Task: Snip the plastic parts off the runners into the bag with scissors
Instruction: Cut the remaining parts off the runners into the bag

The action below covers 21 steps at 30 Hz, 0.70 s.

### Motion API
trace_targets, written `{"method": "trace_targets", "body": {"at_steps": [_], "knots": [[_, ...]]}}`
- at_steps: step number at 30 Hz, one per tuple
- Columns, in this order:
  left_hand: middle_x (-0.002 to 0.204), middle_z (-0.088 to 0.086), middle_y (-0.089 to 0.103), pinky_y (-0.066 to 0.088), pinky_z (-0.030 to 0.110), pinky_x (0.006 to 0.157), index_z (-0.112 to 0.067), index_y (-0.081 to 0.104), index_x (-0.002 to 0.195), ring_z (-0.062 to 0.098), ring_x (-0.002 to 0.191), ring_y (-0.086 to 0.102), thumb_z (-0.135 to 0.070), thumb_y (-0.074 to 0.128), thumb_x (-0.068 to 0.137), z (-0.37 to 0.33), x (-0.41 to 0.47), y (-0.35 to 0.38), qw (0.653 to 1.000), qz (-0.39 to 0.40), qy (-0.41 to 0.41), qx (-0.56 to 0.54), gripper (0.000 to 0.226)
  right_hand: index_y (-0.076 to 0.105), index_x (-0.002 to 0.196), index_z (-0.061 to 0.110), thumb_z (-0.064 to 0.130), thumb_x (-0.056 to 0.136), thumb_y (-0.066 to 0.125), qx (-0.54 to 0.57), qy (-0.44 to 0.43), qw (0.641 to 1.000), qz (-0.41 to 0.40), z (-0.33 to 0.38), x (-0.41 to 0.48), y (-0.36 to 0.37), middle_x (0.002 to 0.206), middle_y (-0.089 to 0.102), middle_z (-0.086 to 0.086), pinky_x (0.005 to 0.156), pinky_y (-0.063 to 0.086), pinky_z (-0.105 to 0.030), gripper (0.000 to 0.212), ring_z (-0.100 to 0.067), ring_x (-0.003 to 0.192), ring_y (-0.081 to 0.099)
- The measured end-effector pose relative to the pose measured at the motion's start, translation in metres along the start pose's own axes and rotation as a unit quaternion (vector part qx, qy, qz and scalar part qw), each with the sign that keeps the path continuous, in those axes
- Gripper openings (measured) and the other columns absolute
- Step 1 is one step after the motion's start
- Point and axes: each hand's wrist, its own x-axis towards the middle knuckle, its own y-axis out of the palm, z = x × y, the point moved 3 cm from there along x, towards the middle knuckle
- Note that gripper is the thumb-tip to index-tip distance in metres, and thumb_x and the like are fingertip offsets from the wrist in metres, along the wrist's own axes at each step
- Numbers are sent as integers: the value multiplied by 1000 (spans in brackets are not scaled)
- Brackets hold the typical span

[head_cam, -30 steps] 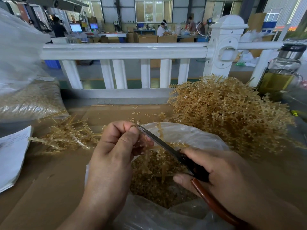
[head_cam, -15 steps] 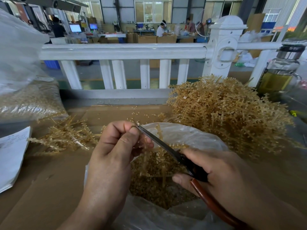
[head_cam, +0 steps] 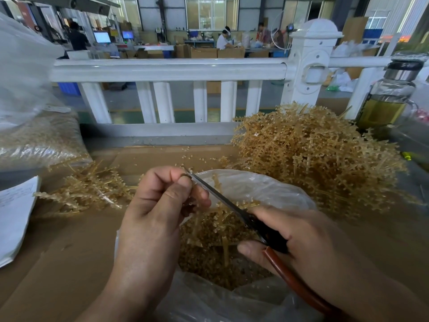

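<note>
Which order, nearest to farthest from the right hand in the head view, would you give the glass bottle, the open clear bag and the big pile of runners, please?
1. Open clear bag: right under and just ahead of the right hand.
2. Big pile of runners: behind the bag, to the right.
3. Glass bottle: far back at the right edge, beyond the pile.

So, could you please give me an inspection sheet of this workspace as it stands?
Surface: brown cardboard sheet.
Job's things: scissors over the open bag of snipped parts; large runner pile right, smaller runner pile left.
Clutter: papers, filled bag, glass bottle.
Grippers: left hand pinches a runner; right hand grips the scissors.
Cables: nothing seen.
Surroundings: white railing, workshop with people beyond.
</note>
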Motion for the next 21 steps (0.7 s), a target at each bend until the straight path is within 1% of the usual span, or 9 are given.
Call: {"method": "trace_targets", "body": {"at_steps": [2,5,8,12,16,21], "knots": [[79,9,70,57,35,71,-24,64,84,25,77,69,-27,58,93,0,0,0,1000,-1,-4,-3,11,61,95,35,72,83,46,4,-4,1000,-2,0,0,1,59,46,19,48,36,-15,42,1,58,52],[78,9,69,58,30,67,-24,64,83,23,75,68,-26,58,93,-1,0,1,1000,0,-4,-9,11,61,95,34,72,84,45,-11,-6,1000,-7,1,0,2,60,47,19,48,36,-16,43,0,59,52],[78,9,69,57,27,64,-25,64,83,21,73,67,-26,59,93,-1,-1,2,1000,-3,-3,-10,11,62,94,32,72,83,44,-21,-4,1000,-15,1,1,2,59,48,18,47,34,-15,45,-1,57,52],[78,10,69,55,24,62,-22,65,85,21,73,68,-26,59,92,-1,-1,2,1000,-12,2,-9,10,60,89,32,70,85,45,-29,-11,999,-24,2,2,3,57,41,20,46,31,-14,40,2,52,47],[77,10,68,57,25,67,-21,65,85,22,74,67,-25,59,92,0,-1,2,1000,-16,1,-11,10,59,87,31,69,85,44,-33,-7,999,-27,3,2,3,55,39,20,45,28,-15,41,0,50,45],[77,11,67,59,29,69,-20,65,86,24,75,67,-25,59,91,-1,-1,2,1000,-15,-1,-17,9,60,87,31,70,84,43,-37,-9,999,-20,4,2,2,56,41,19,46,30,-15,43,1,51,46]]}}
